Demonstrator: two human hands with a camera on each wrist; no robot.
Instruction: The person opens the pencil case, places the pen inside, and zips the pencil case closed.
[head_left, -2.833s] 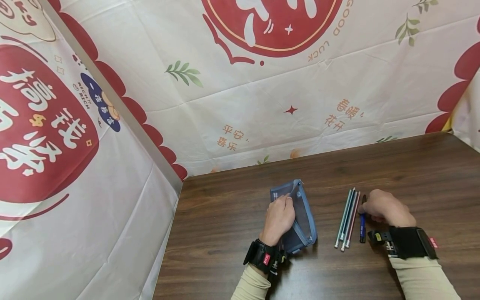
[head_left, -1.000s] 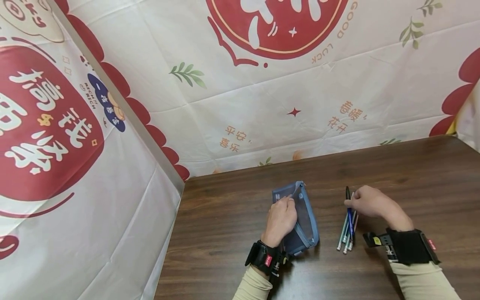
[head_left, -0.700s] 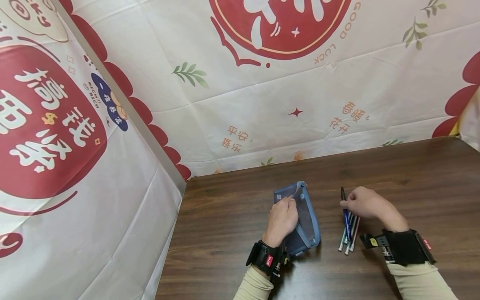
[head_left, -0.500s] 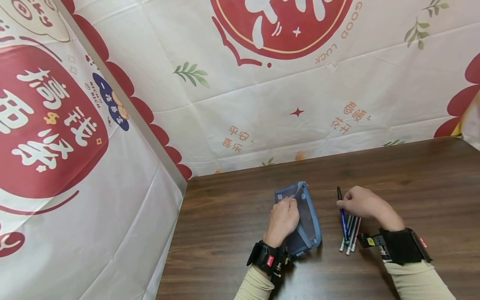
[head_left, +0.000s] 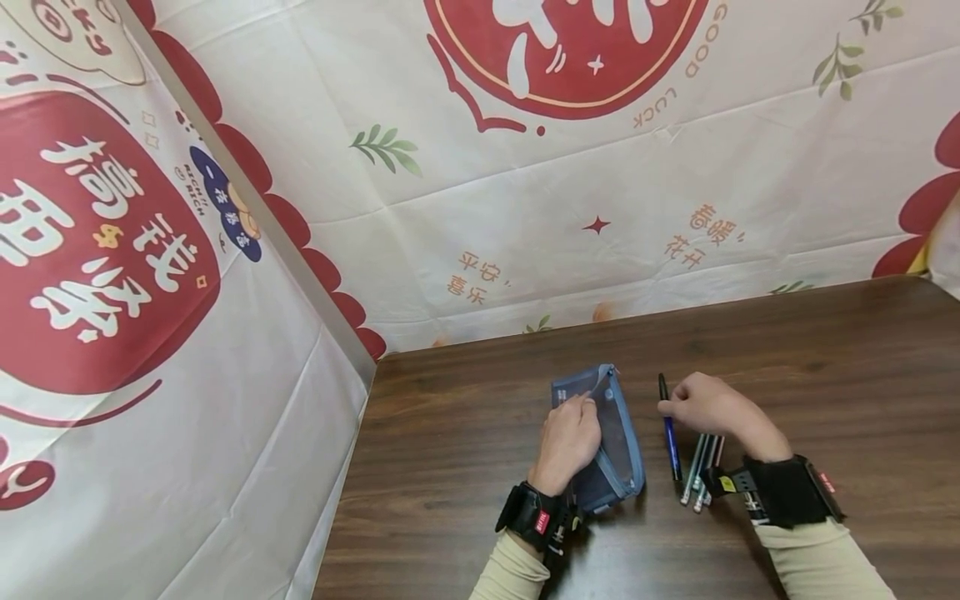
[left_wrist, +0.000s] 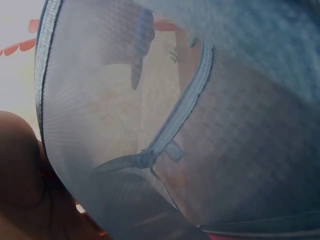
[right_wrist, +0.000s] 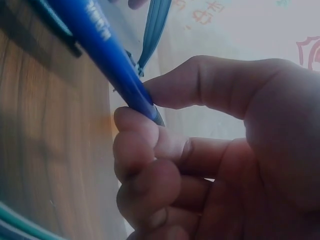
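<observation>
In the head view my left hand (head_left: pixel 568 442) grips the near side of a blue mesh zip pencil case (head_left: pixel 617 429), its zipped mouth parted. Through the left wrist view the sheer mesh (left_wrist: pixel 85 115) fills most of the picture. To the right of the case my right hand (head_left: pixel 705 406) pinches a blue pen (head_left: pixel 672 450) with a dark upper end, held steeply above the table. Thumb and fingertips clasp the pen (right_wrist: pixel 112 60) near one end in the right wrist view. Several pencils (head_left: pixel 699 477) lie together under the right hand, their upper parts hidden by it.
A brown wood-grain table (head_left: pixel 442 450) bears everything. Behind it hangs a white printed cloth (head_left: pixel 540 200), with another printed cloth panel (head_left: pixel 247 400) along the left. Both wrists wear black straps (head_left: pixel 791 492).
My right hand has picked up the pen from the right of the pencils and carried it left over them, towards the pencil case. The left hand keeps its grip on the case.
</observation>
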